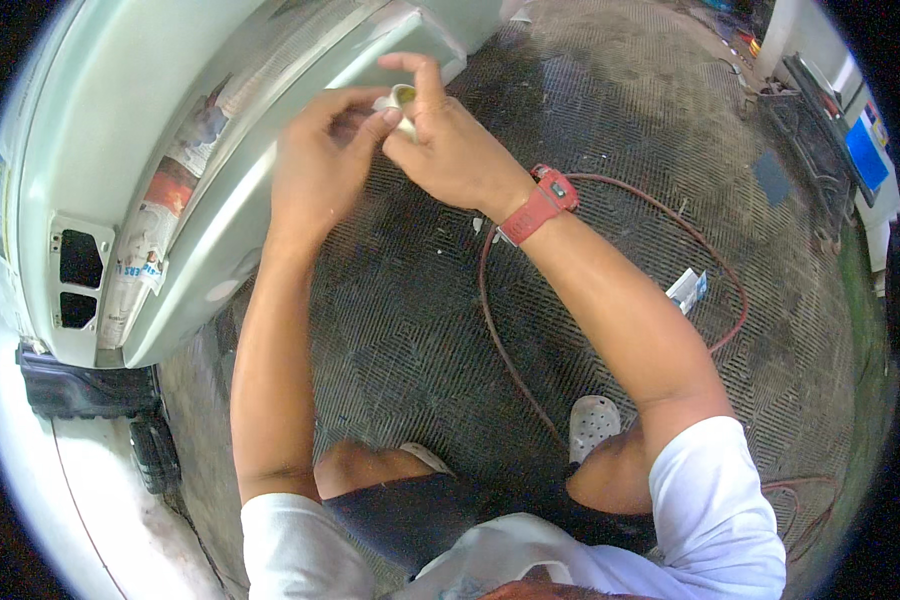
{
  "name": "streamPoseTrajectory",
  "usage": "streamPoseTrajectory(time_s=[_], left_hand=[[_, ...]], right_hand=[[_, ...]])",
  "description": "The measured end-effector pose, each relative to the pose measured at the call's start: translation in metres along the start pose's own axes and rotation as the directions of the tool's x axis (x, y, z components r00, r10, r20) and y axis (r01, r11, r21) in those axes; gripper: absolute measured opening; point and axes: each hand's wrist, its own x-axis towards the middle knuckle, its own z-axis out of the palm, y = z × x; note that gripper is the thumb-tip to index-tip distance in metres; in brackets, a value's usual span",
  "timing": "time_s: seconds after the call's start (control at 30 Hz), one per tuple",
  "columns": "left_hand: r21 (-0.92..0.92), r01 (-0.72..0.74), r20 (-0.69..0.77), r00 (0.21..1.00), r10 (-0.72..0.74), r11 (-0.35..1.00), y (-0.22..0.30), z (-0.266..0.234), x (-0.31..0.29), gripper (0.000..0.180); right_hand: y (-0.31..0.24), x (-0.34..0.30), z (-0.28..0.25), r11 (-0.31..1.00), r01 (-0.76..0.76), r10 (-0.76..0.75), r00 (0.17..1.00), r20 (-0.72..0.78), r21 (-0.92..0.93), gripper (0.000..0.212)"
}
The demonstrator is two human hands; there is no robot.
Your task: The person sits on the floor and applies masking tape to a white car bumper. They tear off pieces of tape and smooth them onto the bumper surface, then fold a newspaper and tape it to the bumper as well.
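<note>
A small pale roll of masking tape (407,124) with a yellowish inside is between my hands, in front of the pale green vehicle body. My right hand (455,150), with a red watch on its wrist, grips the roll; its index finger points up and away. Thumb and fingers of my left hand (325,160) pinch together at the roll's left side, slightly blurred. Whether they hold the tape's loose end or the roll's edge is hard to make out.
The vehicle body (225,215) curves along the left, with newspaper (170,190) covering a strip of it. A red hose (715,235) loops over the dark ribbed floor (400,330). Beside it lies a small white and blue packet (686,290). A dark frame (805,140) stands at far right.
</note>
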Motion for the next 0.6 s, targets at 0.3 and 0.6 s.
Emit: streamPoseTrajectory(time_s=[0.3, 0.6], left_hand=[[0.068, 0.007, -0.113, 0.994, 0.001, 0.998, 0.005, -0.037, 0.002, 0.02], [0.22, -0.127, -0.432, 0.876, 0.213, 0.967, -0.01, -0.02, 0.054, 0.02]], right_hand=[[-0.039, 0.011, -0.012, 0.871, -0.467, 0.362, 0.821, 0.441, 0.154, 0.035], [-0.01, -0.02, 0.002, 0.899, 0.167, -0.252, 0.953, -0.167, -0.404, 0.022]])
